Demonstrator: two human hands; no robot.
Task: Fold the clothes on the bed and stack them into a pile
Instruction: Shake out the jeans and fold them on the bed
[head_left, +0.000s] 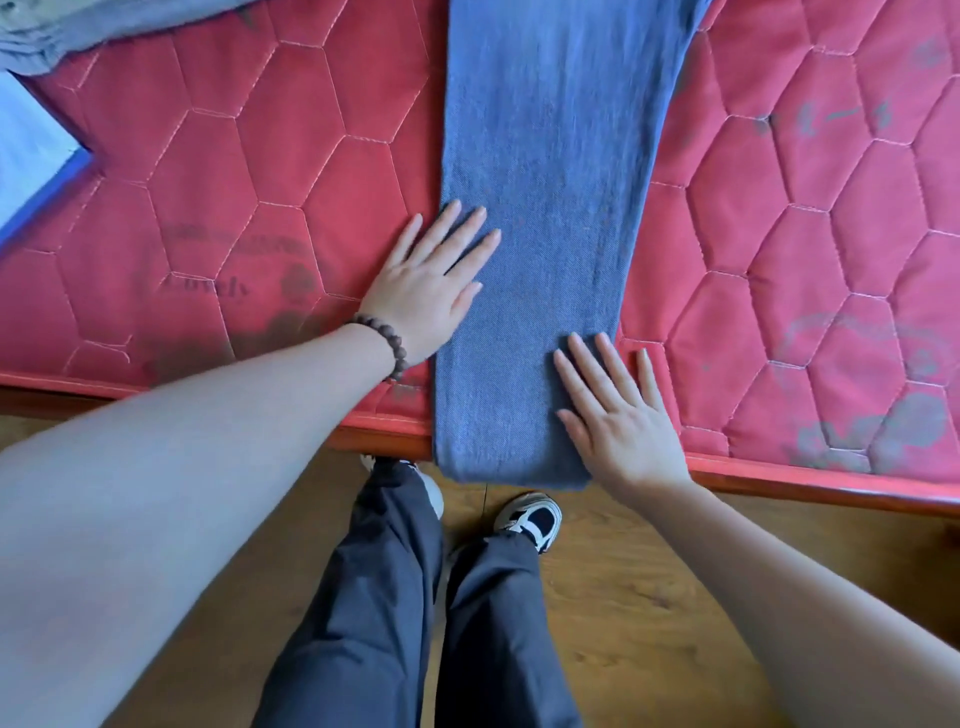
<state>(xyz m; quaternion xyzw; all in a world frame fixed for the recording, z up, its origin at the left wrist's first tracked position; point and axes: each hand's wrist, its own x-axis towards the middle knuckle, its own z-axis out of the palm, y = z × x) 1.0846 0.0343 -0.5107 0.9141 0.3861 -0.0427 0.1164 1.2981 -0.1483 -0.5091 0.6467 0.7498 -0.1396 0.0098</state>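
Both the left hand (426, 291) and the right hand (618, 415) press flat, fingers straight, on what seems folded jeans (550, 208) between them; next comes folding it crosswise.

Red quilted mattress (249, 156) (hexagon stitching) above a wooden floor (649, 597).

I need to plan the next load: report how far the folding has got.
Done: the blue jeans lie in a long narrow strip on the red mattress. In hand: left hand and right hand press it flat. Left: folding it shorter, the grey garment, and no pile shows.
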